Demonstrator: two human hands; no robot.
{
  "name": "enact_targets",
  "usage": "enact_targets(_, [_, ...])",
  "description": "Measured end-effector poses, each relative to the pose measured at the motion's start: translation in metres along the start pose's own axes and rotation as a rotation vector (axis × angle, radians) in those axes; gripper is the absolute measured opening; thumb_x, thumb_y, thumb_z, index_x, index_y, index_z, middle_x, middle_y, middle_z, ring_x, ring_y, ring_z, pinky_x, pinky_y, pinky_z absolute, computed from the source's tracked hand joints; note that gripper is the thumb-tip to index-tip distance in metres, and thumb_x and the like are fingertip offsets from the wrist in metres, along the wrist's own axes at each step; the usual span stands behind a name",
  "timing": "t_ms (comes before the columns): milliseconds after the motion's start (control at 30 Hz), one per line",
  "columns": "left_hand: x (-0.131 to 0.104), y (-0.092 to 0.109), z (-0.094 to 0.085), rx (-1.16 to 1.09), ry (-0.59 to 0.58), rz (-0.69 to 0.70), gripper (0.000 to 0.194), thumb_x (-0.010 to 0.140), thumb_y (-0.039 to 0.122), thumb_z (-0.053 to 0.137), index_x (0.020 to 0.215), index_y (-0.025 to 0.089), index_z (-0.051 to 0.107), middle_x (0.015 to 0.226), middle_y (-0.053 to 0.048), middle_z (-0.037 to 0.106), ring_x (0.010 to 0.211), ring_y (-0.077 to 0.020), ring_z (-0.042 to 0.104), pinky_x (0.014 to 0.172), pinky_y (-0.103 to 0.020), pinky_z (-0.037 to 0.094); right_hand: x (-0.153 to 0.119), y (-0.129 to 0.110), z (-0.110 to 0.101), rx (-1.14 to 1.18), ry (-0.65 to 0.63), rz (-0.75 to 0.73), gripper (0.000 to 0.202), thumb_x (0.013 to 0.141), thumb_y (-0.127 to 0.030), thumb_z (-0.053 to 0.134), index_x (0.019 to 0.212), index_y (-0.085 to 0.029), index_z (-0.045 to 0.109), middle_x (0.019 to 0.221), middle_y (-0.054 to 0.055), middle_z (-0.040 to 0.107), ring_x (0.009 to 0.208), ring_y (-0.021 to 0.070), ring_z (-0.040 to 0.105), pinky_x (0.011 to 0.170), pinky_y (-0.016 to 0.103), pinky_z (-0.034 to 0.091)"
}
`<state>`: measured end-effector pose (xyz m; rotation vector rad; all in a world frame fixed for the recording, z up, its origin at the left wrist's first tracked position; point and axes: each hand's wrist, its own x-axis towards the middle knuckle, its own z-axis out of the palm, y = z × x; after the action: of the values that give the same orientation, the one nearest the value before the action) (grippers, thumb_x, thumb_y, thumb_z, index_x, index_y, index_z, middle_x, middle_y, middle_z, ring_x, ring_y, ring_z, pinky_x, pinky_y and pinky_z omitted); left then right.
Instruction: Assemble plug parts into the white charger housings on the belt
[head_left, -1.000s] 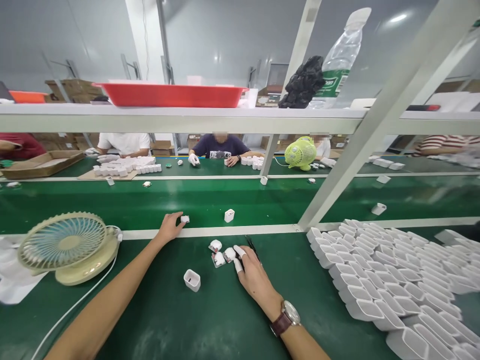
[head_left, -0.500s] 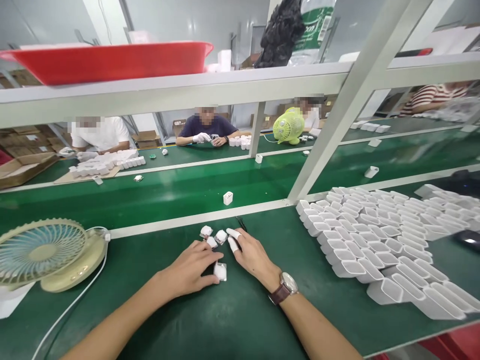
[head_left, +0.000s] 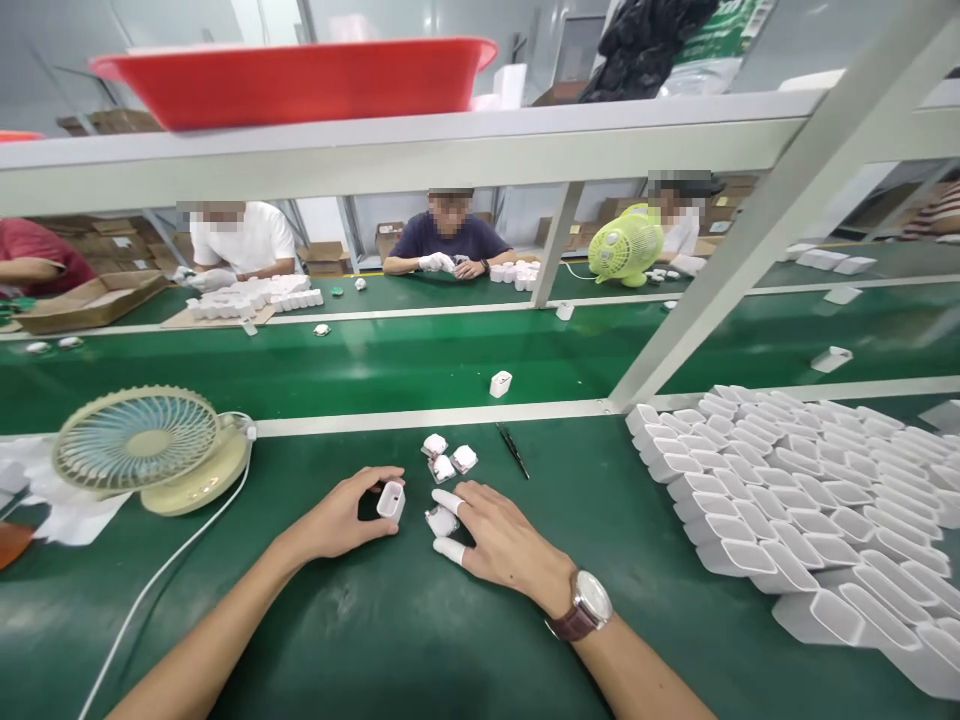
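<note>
My left hand (head_left: 349, 515) holds a small white plastic housing (head_left: 391, 500) between thumb and forefinger, its hollow opening facing up toward me. To the right, my right hand (head_left: 491, 535), with white finger cots on thumb and forefinger, closes around a small white, squarish part (head_left: 441, 521) low over the table. Whether that part is lifted I cannot tell. Just beyond lie several similar white parts (head_left: 442, 467) in a cluster. Black tweezers (head_left: 513, 452) rest to the right of them.
Rows of white housings (head_left: 795, 500) cover the right of the green table. A fan (head_left: 150, 445) with a white cable stands left. Past the metal frame (head_left: 450, 418), a belt (head_left: 390, 360) carries a white housing (head_left: 500, 384). Several people sit opposite. A red tray (head_left: 300, 85) sits overhead.
My left hand has moved left, away from the squarish part, and now shows a housing in its fingers. My right hand has come back toward me, from beside the cluster to that part.
</note>
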<state>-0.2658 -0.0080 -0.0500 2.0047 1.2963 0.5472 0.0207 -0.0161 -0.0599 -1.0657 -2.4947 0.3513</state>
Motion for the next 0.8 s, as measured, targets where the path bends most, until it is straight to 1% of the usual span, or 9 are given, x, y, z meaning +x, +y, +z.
enact_targets(100, [0.001,-0.002,0.009,0.000,0.091,-0.013,0.049,0.086,0.037,0.075,0.131,0.026,0.062,0.129,-0.007,0.071,0.115,-0.0278,0.069,0.103,-0.044,0.055,-0.001,-0.001,0.004,0.012,0.014,-0.017,0.050,0.095,-0.040,0.070,0.141,-0.023,0.058,0.125,0.012,0.068,0.115,0.0312,0.065,0.107,0.049,0.051])
enact_targets(167, [0.000,-0.001,0.011,0.005,0.122,0.005,0.055,0.083,0.039,0.079,0.133,0.026,0.060,0.132,-0.008,0.068,0.118,-0.0288,0.067,0.104,-0.044,0.054,-0.001,-0.001,0.006,0.002,0.026,-0.012,0.053,0.094,-0.043,0.073,0.140,-0.023,0.058,0.130,0.013,0.067,0.121,0.0337,0.063,0.109,0.053,0.049])
enact_targets(267, [-0.002,0.000,0.010,-0.001,0.124,0.051,0.069,0.082,0.037,0.081,0.144,0.028,0.053,0.139,-0.010,0.063,0.125,-0.0298,0.063,0.108,-0.044,0.052,-0.001,-0.002,0.009,0.005,0.025,-0.021,0.046,0.097,-0.036,0.068,0.140,-0.023,0.058,0.128,0.013,0.067,0.121,0.0330,0.063,0.110,0.055,0.049])
enact_targets(433, [-0.006,-0.006,0.009,0.009,0.139,0.001,0.059,0.087,0.039,0.075,0.141,0.028,0.056,0.112,-0.004,0.068,0.099,-0.0237,0.068,0.094,-0.038,0.057,0.000,-0.002,0.010,0.039,0.005,-0.020,0.044,0.101,-0.027,0.059,0.144,-0.023,0.054,0.132,0.013,0.066,0.120,0.0318,0.063,0.110,0.055,0.050])
enact_targets(500, [-0.009,-0.008,0.008,0.007,0.126,-0.010,0.065,0.085,0.041,0.078,0.145,0.029,0.053,0.118,-0.005,0.065,0.096,-0.0223,0.066,0.090,-0.037,0.057,0.001,-0.001,0.009,0.047,-0.007,-0.018,0.046,0.101,-0.028,0.060,0.145,-0.021,0.052,0.135,0.014,0.065,0.121,0.0329,0.061,0.107,0.055,0.051])
enact_targets(600, [-0.012,-0.008,0.005,-0.041,0.062,-0.009,0.082,0.079,0.039,0.083,0.152,0.032,0.046,0.132,-0.007,0.061,0.095,-0.0213,0.064,0.089,-0.037,0.057,0.003,0.000,0.007,0.067,-0.020,-0.014,0.044,0.101,-0.023,0.056,0.145,-0.022,0.052,0.126,0.013,0.067,0.114,0.0318,0.062,0.099,0.053,0.055])
enact_targets(667, [-0.013,-0.007,0.004,-0.066,0.029,-0.032,0.074,0.081,0.036,0.081,0.148,0.030,0.050,0.122,-0.006,0.066,0.092,-0.0213,0.064,0.087,-0.036,0.057,0.004,-0.001,0.007,0.103,-0.004,-0.020,0.044,0.101,-0.020,0.053,0.145,-0.023,0.051,0.122,0.013,0.067,0.112,0.0305,0.063,0.098,0.051,0.057])
enact_targets(733, [-0.012,-0.006,0.006,-0.075,0.021,-0.044,0.054,0.086,0.033,0.075,0.137,0.027,0.058,0.112,-0.005,0.069,0.091,-0.0216,0.064,0.085,-0.036,0.057,0.005,-0.002,0.008,0.168,0.032,-0.017,0.044,0.101,-0.020,0.052,0.145,-0.024,0.051,0.125,0.013,0.065,0.111,0.0288,0.064,0.098,0.048,0.058])
enact_targets(800, [-0.011,-0.005,0.009,-0.078,0.051,-0.006,0.042,0.088,0.030,0.072,0.129,0.026,0.063,0.115,-0.006,0.070,0.098,-0.0235,0.066,0.090,-0.038,0.057,0.006,-0.002,0.009,0.267,0.088,-0.002,0.044,0.101,-0.020,0.052,0.144,-0.025,0.050,0.128,0.013,0.061,0.109,0.0258,0.066,0.098,0.044,0.059])
